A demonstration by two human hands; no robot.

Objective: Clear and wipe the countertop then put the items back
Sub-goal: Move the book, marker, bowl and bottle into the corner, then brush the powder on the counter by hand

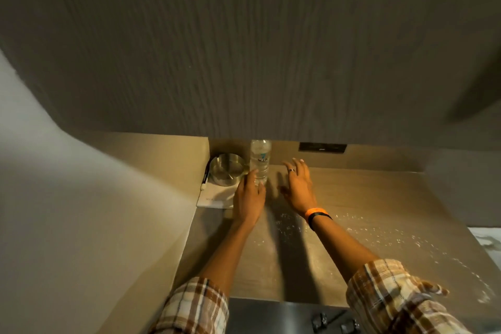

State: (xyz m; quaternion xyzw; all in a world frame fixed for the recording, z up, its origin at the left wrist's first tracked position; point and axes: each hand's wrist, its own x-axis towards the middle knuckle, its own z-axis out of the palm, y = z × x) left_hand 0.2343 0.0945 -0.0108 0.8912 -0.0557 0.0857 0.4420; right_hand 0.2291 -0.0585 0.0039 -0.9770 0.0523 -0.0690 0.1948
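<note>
1. Sleeves [390, 298] of a plaid shirt, rolled at the forearm, sit nearest the camera, above a grey metal surface [271, 314] at the bottom edge.
2. White crumbs [379, 236] lie scattered across the beige countertop [366, 198], mostly toward the right side.
3. On the right wrist sit an orange band [314, 211] and a black band [320, 216]; the right hand [299, 188] hovers flat, fingers spread apart, holding nothing, a ring on one finger.
4. The left hand [248, 195] reaches forward, fingers loosely apart, their tips touching the base of the clear water bottle [259, 158] without closing round it.
5. The bottle stands upright near the back wall, just beside a round metal bowl [226, 169].
6. The bowl rests on a white notepad [214, 198] in the rear left corner, a dark pen [205, 175] along its left edge.
7. A dark wall plate [322, 147] is set in the back wall.
</note>
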